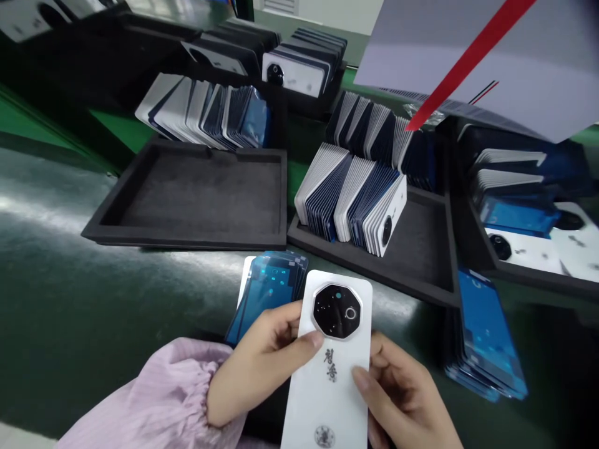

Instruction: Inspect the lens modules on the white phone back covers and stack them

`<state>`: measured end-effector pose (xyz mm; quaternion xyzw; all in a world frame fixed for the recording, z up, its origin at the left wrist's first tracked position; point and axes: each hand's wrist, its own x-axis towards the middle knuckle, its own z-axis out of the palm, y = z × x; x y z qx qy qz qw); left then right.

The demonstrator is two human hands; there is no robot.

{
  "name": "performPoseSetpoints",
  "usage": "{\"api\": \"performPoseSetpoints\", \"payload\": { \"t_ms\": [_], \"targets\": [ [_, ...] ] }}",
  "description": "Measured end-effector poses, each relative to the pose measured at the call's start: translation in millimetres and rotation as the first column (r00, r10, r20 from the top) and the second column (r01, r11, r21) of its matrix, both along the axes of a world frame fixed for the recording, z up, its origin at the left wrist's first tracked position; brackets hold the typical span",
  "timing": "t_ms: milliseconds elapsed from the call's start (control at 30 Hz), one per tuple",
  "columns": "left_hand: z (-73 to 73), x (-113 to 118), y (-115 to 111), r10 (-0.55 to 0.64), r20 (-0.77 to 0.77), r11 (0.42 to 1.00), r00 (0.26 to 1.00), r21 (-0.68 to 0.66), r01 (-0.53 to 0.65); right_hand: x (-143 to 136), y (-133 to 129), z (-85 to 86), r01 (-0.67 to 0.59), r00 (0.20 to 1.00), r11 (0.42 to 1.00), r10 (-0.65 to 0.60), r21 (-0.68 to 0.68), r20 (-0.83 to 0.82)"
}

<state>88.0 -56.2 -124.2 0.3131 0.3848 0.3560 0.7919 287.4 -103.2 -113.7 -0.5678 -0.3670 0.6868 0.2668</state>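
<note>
A white phone back panel (337,399) with a black octagonal camera plate is held upright at the bottom centre. My left hand (266,362) grips its left edge, thumb on the face below the camera plate. On the right edge is my right hand (405,396), its thumb on the face beside the dark lettering. Behind my left hand lies a stack of blue-filmed panels (269,280). To the right of my right hand sits another blue-filmed stack (489,333).
A black foam tray (201,240) lies at the left with a bare recess. Another tray (430,287) holds rows of white and dark panels (350,193). More filled trays stand behind and at the right (486,249). A sheet with a red strip (468,56) hangs at the upper right.
</note>
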Motion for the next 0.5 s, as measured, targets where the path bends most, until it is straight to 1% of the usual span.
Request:
{"api": "performPoseSetpoints", "payload": {
  "t_ms": [100,133,167,200,233,267,300,333,367,400,433,467,500],
  "targets": [
    [-0.6,0,-1,-0.013,0.002,1.000,1.000,0.006,0.013,-1,-2,3.1,0.031,0.999,0.999,-0.030,-0.019,0.040],
    [-0.8,0,-1,-0.016,-0.005,1.000,1.000,0.006,0.016,-1,-2,2.7,0.034,0.997,0.999,-0.034,0.001,0.073],
    [-1.2,0,-2,-0.021,-0.018,1.000,1.000,0.004,0.021,-1,-3,1.3,0.017,0.994,0.998,-0.023,0.053,0.110],
    [-1.8,0,-2,-0.025,-0.037,1.000,0.999,0.005,0.026,0,-2,-1.0,-0.025,0.988,0.991,0.004,0.130,0.154],
    [-2.5,0,-3,-0.031,-0.060,0.999,0.998,0.011,0.032,1,-2,-4.0,-0.069,0.975,0.969,0.015,0.236,0.223],
    [-3.4,1,-3,-0.038,-0.089,0.999,0.995,0.019,0.040,2,0,-7.5,-0.104,0.947,0.926,-0.019,0.364,0.319],
    [-4.3,1,-4,-0.045,-0.122,0.998,0.991,0.027,0.049,3,1,-10.9,-0.133,0.901,0.854,-0.107,0.503,0.420],
    [-5.2,2,-4,-0.054,-0.154,0.997,0.987,0.039,0.060,4,3,-13.9,-0.172,0.835,0.757,-0.228,0.630,0.502],
    [-5.9,2,-5,-0.068,-0.179,0.996,0.981,0.052,0.079,4,5,-16.1,-0.231,0.759,0.650,-0.345,0.724,0.552],
    [-6.6,3,-6,-0.085,-0.202,0.993,0.976,0.067,0.100,4,7,-17.4,-0.304,0.694,0.552,-0.430,0.777,0.577],
    [-6.9,4,-6,-0.102,-0.226,0.988,0.969,0.089,0.125,3,8,-17.7,-0.379,0.654,0.475,-0.470,0.794,0.593],
    [-7.1,5,-7,-0.116,-0.253,0.982,0.960,0.117,0.150,2,9,-17.0,-0.443,0.645,0.425,-0.460,0.789,0.610],
    [-7.1,5,-7,-0.127,-0.279,0.974,0.952,0.145,0.173,0,10,-15.8,-0.481,0.656,0.401,-0.425,0.779,0.624]
  ]
}}
